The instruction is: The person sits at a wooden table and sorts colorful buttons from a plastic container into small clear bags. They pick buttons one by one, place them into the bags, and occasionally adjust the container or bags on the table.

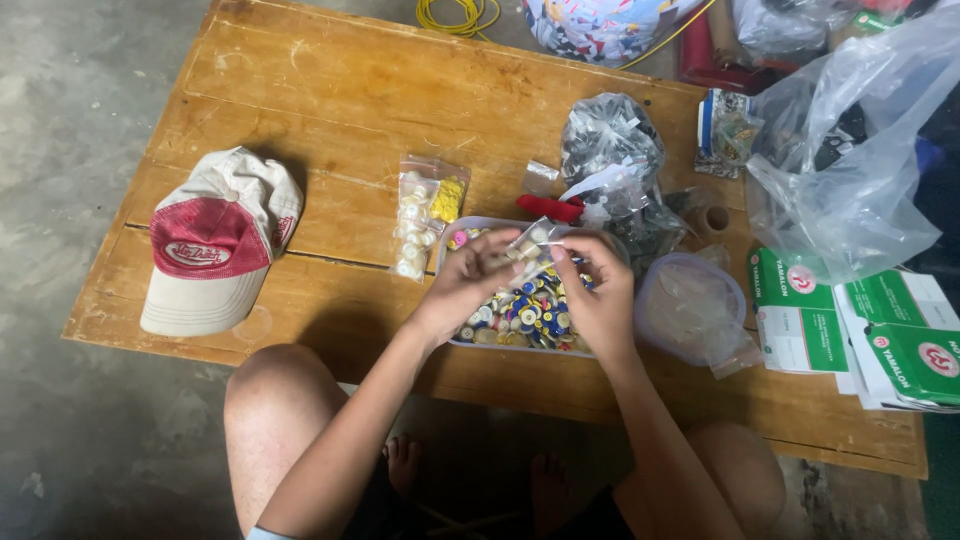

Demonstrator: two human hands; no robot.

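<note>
At frame centre, above the tray [452, 340] of buttons on the desk [330, 100], the left hand [468, 285] and right hand [598, 298] pinched a small clear bag [527, 243] together. It looked light, limp and slippery, best gripped at its edges.

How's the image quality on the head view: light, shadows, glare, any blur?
Head view: soft, even daylight, no hard shadows, only a dim shade under the left hand and right hand on the wooden table. White glare on the clear plastic bag at right. Hands and the small packet between them slightly smeared; the tray of coloured caps and the cap look fairly sharp.
</note>
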